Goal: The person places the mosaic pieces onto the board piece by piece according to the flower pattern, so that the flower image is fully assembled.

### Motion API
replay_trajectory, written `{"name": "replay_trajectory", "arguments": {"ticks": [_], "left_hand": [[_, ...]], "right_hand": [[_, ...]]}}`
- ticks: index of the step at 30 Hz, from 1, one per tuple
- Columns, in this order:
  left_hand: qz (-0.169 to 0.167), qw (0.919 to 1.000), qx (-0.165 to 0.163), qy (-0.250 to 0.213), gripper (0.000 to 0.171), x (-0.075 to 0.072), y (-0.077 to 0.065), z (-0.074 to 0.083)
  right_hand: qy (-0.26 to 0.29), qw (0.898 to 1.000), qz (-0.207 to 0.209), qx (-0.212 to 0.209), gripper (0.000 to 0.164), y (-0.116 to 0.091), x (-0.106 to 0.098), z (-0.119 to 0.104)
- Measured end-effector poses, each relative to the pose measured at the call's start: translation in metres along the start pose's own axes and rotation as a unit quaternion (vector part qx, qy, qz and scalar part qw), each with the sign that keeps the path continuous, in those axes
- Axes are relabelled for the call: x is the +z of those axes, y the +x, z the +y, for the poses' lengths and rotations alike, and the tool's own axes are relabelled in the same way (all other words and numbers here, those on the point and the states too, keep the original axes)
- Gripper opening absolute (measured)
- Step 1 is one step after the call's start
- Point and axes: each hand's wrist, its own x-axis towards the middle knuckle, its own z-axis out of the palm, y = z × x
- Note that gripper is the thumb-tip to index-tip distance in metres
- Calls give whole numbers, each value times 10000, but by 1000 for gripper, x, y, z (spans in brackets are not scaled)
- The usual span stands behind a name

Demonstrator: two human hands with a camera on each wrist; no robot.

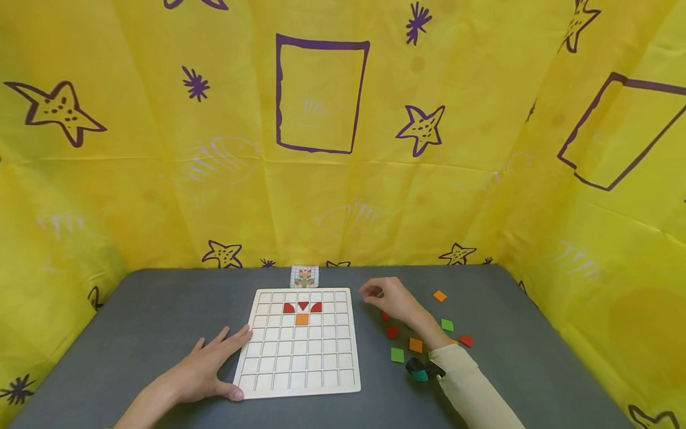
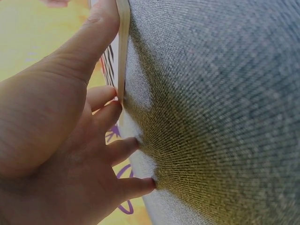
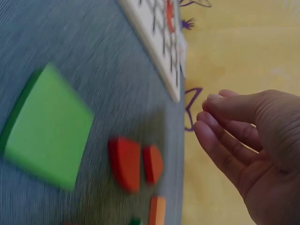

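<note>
A pale wooden grid board (image 1: 300, 357) lies on the dark table, with a red triangle (image 1: 303, 305), two red quarter-circle pieces (image 1: 289, 308) and an orange square (image 1: 302, 319) in its upper cells. My left hand (image 1: 200, 366) rests spread against the board's left edge, thumb at the near corner; the left wrist view shows the thumb on the rim. My right hand (image 1: 393, 298) hovers right of the board's top corner. In the right wrist view its fingers (image 3: 213, 136) bend loosely toward the thumb, with no piece visible between them.
Right of the board lie loose pieces: green squares (image 1: 397, 355), orange squares (image 1: 415, 345) and red pieces (image 1: 392, 332), some partly hidden by the right arm. A small pattern card (image 1: 304, 277) stands behind the board. A yellow patterned cloth (image 1: 321, 196) encloses the table.
</note>
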Motion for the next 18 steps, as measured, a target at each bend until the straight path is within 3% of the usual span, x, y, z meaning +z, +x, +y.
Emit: {"name": "replay_trajectory", "arguments": {"ticks": [11, 18], "left_hand": [[3, 10000, -13, -19, 113, 0, 1, 0], [-2, 10000, -8, -44, 112, 0, 0, 0]], "right_hand": [[-158, 9980, -89, 599, 20, -26, -23, 28], [-294, 9977, -219, 575, 22, -35, -27, 39]]}}
